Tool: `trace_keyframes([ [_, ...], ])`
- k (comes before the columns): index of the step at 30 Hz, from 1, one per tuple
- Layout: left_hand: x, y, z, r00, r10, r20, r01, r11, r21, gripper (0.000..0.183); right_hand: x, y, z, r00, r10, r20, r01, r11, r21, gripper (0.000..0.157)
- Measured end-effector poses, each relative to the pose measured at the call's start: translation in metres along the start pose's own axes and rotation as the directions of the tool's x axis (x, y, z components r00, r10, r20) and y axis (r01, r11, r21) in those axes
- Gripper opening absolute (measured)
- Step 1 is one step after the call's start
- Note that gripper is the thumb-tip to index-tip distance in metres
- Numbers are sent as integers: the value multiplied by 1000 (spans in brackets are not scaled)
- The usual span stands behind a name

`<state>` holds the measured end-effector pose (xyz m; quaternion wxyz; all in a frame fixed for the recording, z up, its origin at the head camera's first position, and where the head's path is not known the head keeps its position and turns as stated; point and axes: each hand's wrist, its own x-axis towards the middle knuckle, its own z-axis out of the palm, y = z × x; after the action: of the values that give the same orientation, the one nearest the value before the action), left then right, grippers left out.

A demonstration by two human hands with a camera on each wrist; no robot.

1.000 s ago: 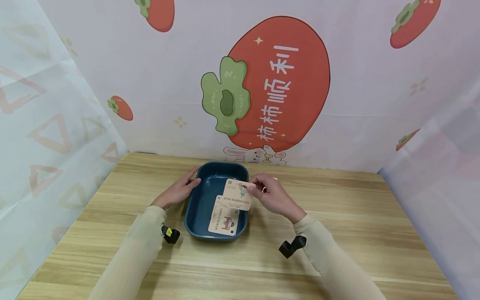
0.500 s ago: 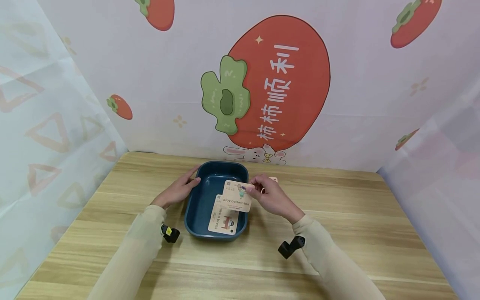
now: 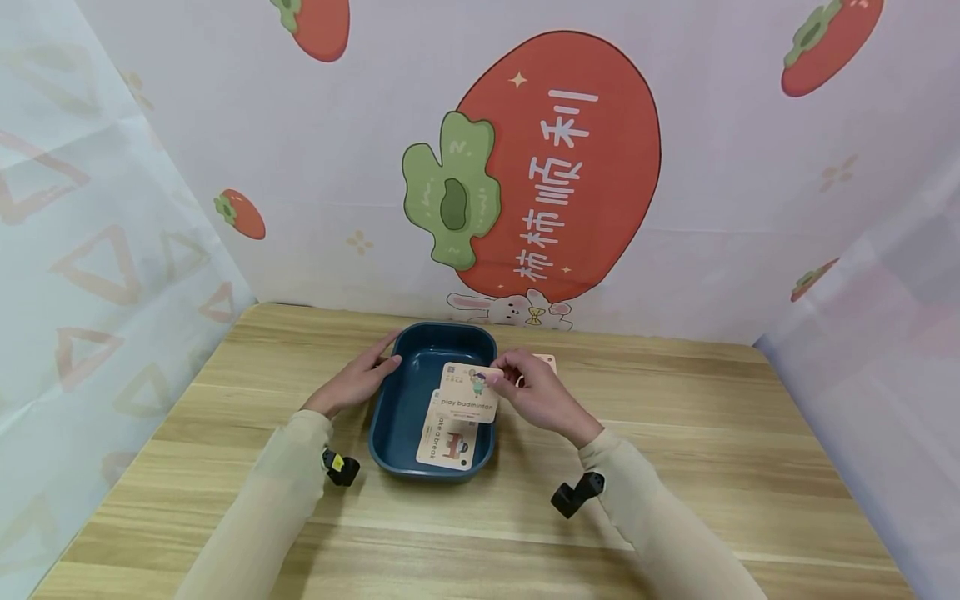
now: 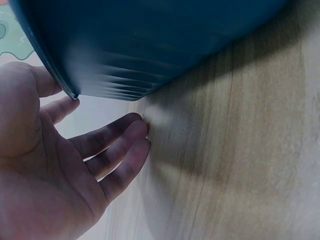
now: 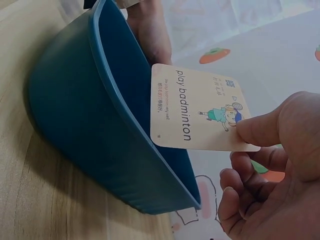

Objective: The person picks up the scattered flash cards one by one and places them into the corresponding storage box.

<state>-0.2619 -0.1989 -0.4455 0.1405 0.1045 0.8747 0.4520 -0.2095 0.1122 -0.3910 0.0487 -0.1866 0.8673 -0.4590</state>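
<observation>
A dark blue plastic bin (image 3: 397,417) stands on the table. My left hand (image 3: 356,383) holds its left rim; in the left wrist view the thumb passes behind the rim, a fingertip meets it, and the other fingers (image 4: 122,165) reach down by the tabletop. My right hand (image 3: 540,392) pinches a "play badminton" card (image 3: 467,396) between thumb and finger by one edge. That card is held over the right side of the bin, tilted, its printed face visible. Below it, a "take a break" card (image 3: 442,450) lies in the bin, its upper part covered.
Behind my right hand, another card (image 3: 550,361) lies on the table, mostly hidden. The wooden table (image 3: 675,417) meets a printed backdrop (image 3: 337,167) with persimmon drawings at the back and sides. A black wrist camera (image 3: 577,496) is strapped to the right sleeve.
My right hand has shifted slightly left with the "play badminton" card, carrying it further over the bin. More of the card behind the hand now shows. The left hand and bin stay put.
</observation>
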Motion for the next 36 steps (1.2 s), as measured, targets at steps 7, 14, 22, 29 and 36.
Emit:
trace_keyframes([
  [7,0,0,0,1000,-4,-1,4,1000,1,62,1,-3,3,1000,16,-4,-16,1000,13,8],
  [14,-1,2,-1,1000,-1,2,1,1000,1,62,1,-3,6,1000,8,-2,-8,1000,22,8],
  [22,-1,2,-1,1000,-1,4,1,1000,2,62,0,1,8,1000,30,-1,-30,999,-11,5],
  [29,-1,2,-1,1000,-4,4,4,1000,0,62,-1,3,7,1000,25,17,-25,1000,-12,6],
  [36,0,1,-1,1000,0,1,0,1000,2,62,-2,6,7,999,25,32,-24,999,-22,8],
])
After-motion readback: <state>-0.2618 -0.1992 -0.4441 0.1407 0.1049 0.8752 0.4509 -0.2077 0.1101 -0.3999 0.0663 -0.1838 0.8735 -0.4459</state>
